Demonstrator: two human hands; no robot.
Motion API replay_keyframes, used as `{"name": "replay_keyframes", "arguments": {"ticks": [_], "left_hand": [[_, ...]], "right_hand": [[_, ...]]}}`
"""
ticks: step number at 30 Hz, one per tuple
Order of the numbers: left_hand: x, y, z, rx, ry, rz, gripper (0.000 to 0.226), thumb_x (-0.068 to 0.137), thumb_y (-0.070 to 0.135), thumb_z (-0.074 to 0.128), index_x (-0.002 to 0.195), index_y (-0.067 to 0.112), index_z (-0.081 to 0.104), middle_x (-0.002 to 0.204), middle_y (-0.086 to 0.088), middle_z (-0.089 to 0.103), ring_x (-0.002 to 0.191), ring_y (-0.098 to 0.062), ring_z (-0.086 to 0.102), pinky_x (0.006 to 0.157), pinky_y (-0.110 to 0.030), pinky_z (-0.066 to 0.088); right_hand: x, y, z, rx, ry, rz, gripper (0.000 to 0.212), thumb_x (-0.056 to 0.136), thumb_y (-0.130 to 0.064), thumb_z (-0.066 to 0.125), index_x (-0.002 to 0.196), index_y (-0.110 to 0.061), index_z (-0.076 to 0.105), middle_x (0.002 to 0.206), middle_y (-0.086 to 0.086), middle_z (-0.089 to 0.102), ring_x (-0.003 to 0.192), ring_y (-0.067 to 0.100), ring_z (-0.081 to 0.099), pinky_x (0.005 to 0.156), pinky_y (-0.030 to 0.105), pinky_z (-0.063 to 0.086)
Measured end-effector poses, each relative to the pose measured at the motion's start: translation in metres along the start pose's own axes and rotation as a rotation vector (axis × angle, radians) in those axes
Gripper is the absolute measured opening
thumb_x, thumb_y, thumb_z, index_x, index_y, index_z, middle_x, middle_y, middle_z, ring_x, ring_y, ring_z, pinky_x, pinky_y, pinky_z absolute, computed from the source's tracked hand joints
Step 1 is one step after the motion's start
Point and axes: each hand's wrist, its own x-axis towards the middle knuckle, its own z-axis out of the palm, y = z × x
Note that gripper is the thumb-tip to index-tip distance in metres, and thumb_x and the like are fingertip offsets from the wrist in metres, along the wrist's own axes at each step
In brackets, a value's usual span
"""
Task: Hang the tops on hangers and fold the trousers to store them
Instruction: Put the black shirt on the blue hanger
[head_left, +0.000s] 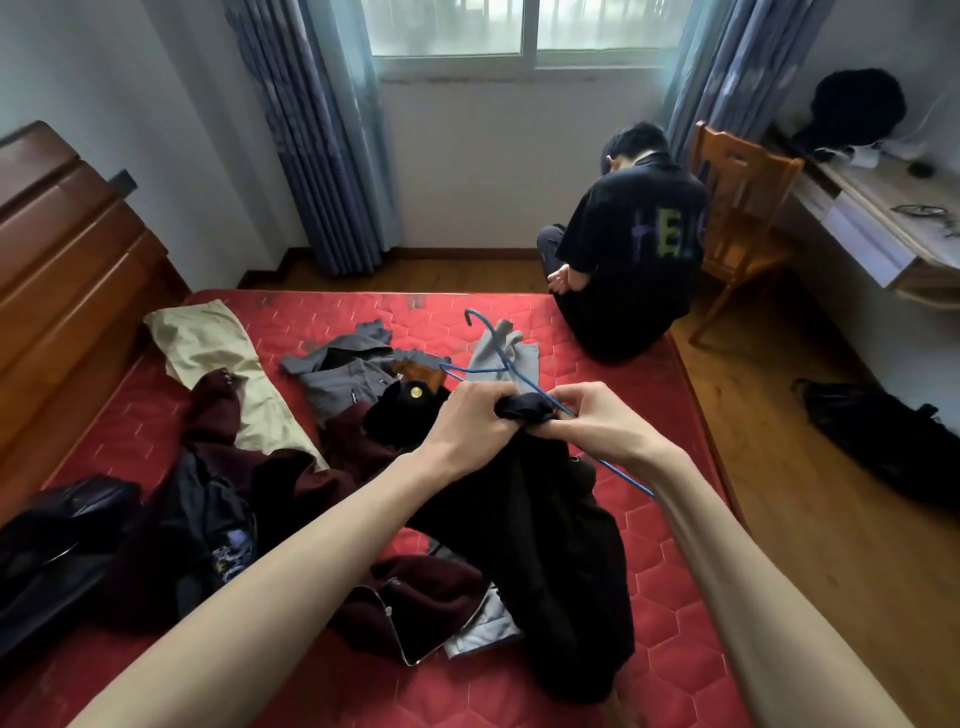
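Getting the black top (545, 525) onto the blue hanger (501, 364)

My left hand (467, 421) grips bunched fabric; my right hand (587, 415) pinches top and hanger together above the red mattress (670, 545).

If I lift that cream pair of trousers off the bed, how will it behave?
The cream trousers will probably drape limply, since they lie flat and creased on the red mattress. They look thin, so likely light. A maroon garment overlaps one end and may drag along.
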Motion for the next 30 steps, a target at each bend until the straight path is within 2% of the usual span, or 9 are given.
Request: {"name": "replay_keyframes", "arguments": {"ticks": [2, 4, 7, 10, 13, 16, 19, 23, 30], "left_hand": [[0.001, -0.010, -0.001, -0.030, 0.007, 0.011, 0.019, 0.083, 0.035, 0.065, 0.069, 0.022, 0.064, 0.064, 0.004, 0.061, 0.066, -0.022, 0.056, 0.067, -0.043, 0.047], [-0.002, -0.021, -0.002, -0.067, 0.003, 0.019, 0.025, 0.093, 0.036, 0.070, 0.083, 0.013, 0.073, 0.073, -0.001, 0.069, 0.070, -0.019, 0.062, 0.071, -0.044, 0.051], [-0.013, -0.038, -0.002, -0.094, -0.028, 0.018, 0.017, 0.093, 0.039, 0.076, 0.087, 0.023, 0.077, 0.072, 0.016, 0.071, 0.066, 0.008, 0.058, 0.068, -0.028, 0.050], [-0.022, -0.058, -0.006, 0.006, -0.120, -0.112, 0.017, 0.086, 0.044, 0.080, 0.073, 0.036, 0.072, 0.063, 0.017, 0.066, 0.059, 0.008, 0.056, 0.063, -0.032, 0.047], [-0.025, -0.071, -0.015, -0.013, -0.174, -0.302, 0.035, 0.086, 0.048, 0.079, 0.076, 0.015, 0.073, 0.068, -0.004, 0.070, 0.060, -0.006, 0.059, 0.066, -0.041, 0.051], [-0.021, -0.066, -0.028, -0.238, -0.180, -0.336, 0.034, 0.090, 0.032, 0.080, 0.072, 0.004, 0.072, 0.066, -0.002, 0.067, 0.061, -0.014, 0.061, 0.058, -0.037, 0.048], [-0.011, -0.052, -0.041, -0.323, -0.155, -0.366, 0.043, 0.094, 0.031, 0.077, 0.078, -0.009, 0.069, 0.067, -0.004, 0.068, 0.059, -0.015, 0.062, 0.052, -0.027, 0.046], [-0.005, -0.027, -0.053, -0.430, -0.183, -0.367, 0.048, 0.097, 0.038, 0.072, 0.091, -0.010, 0.073, 0.083, -0.015, 0.078, 0.065, -0.019, 0.072, 0.056, -0.024, 0.055], [0.004, 0.022, -0.067, -0.621, -0.102, -0.339, 0.038, 0.099, 0.031, 0.069, 0.094, -0.006, 0.075, 0.084, -0.019, 0.077, 0.066, -0.025, 0.073, 0.058, -0.029, 0.057]], "right_hand": [[-0.001, 0.000, -0.002, 0.046, 0.007, -0.013, 0.015, 0.088, -0.019, 0.079, 0.081, -0.032, 0.081, 0.073, -0.010, 0.067, 0.071, 0.005, 0.057, 0.068, 0.029, 0.046], [-0.002, 0.002, -0.005, 0.103, 0.039, -0.013, 0.017, 0.093, -0.014, 0.076, 0.085, -0.028, 0.082, 0.078, -0.010, 0.074, 0.074, 0.002, 0.064, 0.068, 0.019, 0.051], [0.000, -0.001, -0.010, 0.174, 0.150, -0.019, 0.006, 0.094, -0.011, 0.075, 0.094, -0.009, 0.080, 0.081, -0.003, 0.076, 0.076, 0.005, 0.065, 0.069, 0.019, 0.052], [0.007, -0.005, -0.023, 0.216, 0.277, -0.041, 0.008, 0.095, -0.006, 0.071, 0.091, -0.001, 0.075, 0.059, -0.012, 0.063, 0.049, -0.005, 0.051, 0.048, 0.009, 0.038], [0.014, -0.008, -0.036, 0.207, 0.350, -0.033, 0.014, 0.095, -0.010, 0.073, 0.094, 0.003, 0.074, 0.063, -0.006, 0.061, 0.054, 0.002, 0.049, 0.053, 0.017, 0.038], [0.019, -0.006, -0.038, 0.178, 0.381, -0.023, 0.019, 0.094, -0.016, 0.076, 0.087, 0.001, 0.071, 0.055, -0.011, 0.052, 0.047, 0.001, 0.040, 0.047, 0.016, 0.033], [0.019, 0.000, -0.036, 0.174, 0.423, -0.032, 0.032, 0.093, -0.018, 0.078, 0.090, 0.013, 0.068, 0.073, 0.008, 0.061, 0.072, 0.017, 0.053, 0.068, 0.032, 0.041], [0.016, 0.006, -0.031, 0.149, 0.461, 0.004, 0.024, 0.091, -0.019, 0.080, 0.091, 0.005, 0.075, 0.086, 0.024, 0.075, 0.080, 0.021, 0.062, 0.076, 0.042, 0.050], [0.015, 0.014, -0.025, 0.073, 0.451, 0.035, 0.009, 0.086, -0.023, 0.082, 0.085, -0.015, 0.079, 0.085, 0.005, 0.080, 0.081, 0.014, 0.074, 0.082, 0.043, 0.059]]}}
